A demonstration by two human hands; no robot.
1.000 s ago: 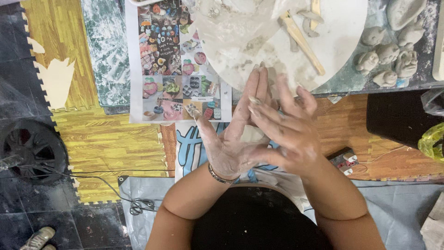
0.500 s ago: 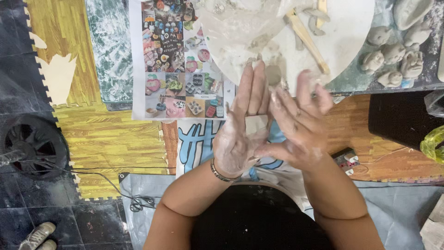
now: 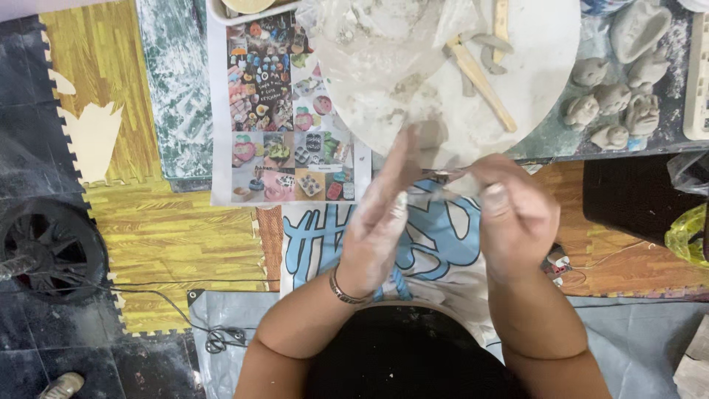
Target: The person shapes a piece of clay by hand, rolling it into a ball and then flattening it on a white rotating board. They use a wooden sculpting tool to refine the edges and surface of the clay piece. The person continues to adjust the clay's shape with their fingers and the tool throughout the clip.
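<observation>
Seen from above, the clay-dusted left hand (image 3: pixel 384 222) and right hand (image 3: pixel 509 210) meet over a small grey clay piece (image 3: pixel 450 181), just below a round white board (image 3: pixel 532 89) bearing a wooden stick (image 3: pixel 480 74); clay figurines (image 3: pixel 613 96) sit beside it.

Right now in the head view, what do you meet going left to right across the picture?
Black round fan → printed picture sheet → clay-dusted left hand → right hand → small grey clay figures → yellow-green plastic bag.

Ahead of the left hand (image 3: pixel 384 229) and right hand (image 3: pixel 513 214), the near part of the round white board (image 3: pixel 546 44) lies bare. Farther in, a wooden stick (image 3: pixel 480 74) and crumpled plastic sheet (image 3: pixel 377 44) block it. Clay figures (image 3: pixel 617 100) crowd the table (image 3: pixel 561 144) to the right; a picture sheet (image 3: pixel 288 111) lies flat on the left.
</observation>
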